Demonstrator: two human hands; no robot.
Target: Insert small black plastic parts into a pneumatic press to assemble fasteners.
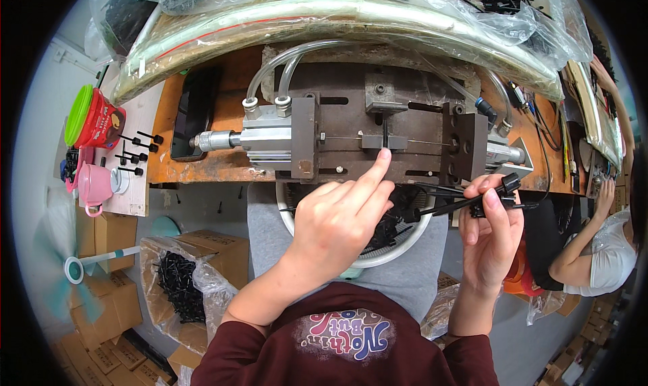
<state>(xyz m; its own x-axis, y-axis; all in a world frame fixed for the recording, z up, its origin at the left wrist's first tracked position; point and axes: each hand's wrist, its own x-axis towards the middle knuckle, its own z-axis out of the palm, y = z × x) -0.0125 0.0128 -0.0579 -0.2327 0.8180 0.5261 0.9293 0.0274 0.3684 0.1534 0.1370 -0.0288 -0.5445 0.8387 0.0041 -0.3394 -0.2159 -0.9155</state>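
Note:
My left hand [335,217] reaches over the dark metal fixture [344,82] with its index finger stretched out and the other fingers loosely bent. The fingertip meets the lower end of a thin black plastic piece [385,131] standing at a small grey block [371,143]. Thin metal rods point toward that block from both sides. In my right hand [493,234], to the right of the fixture's front edge, is a bunch of black knob-headed plastic pins [507,183], pinched between thumb and fingers. Beneath my hands, a white basin [383,259] on my lap holds many black pieces.
Silver air cylinders [266,143] with clear hoses flank the fixture. A phone [194,119] lies on its left. Several loose black pins [135,158] lie by a pink cup [93,185] and red tub [101,119]. A fan [74,270] stands lower left. Another person [597,251] sits at right.

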